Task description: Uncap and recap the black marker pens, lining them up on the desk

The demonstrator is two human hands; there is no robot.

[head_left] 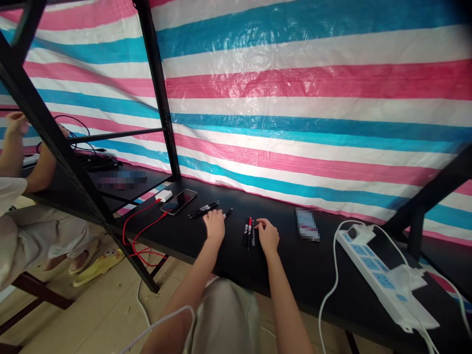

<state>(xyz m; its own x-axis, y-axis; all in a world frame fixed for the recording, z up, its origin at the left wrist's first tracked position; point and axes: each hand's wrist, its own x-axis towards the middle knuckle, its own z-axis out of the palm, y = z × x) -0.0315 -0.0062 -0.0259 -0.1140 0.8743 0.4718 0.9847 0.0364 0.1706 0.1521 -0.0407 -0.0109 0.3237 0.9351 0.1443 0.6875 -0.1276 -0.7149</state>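
My left hand [215, 225] rests low over the black table, its fingers bent down around a pen [229, 213] whose end sticks out to the right. Just behind that hand lie several dark pens [202, 209] side by side. To the right, a small row of upright-pointing pens [247, 233] lies on the table, one with a red part. My right hand [268, 236] is close beside this row, index finger and thumb slightly apart and pointing at the pens' upper ends. Whether the fingertips touch them is hard to tell.
A phone [179, 202] on a red cable lies at the left near a white charger [163, 195]. A blurred packet [307, 224] and a white power strip [383, 280] with cables are on the right. Behind a black metal post [158, 93], another person's hand [16, 123] shows.
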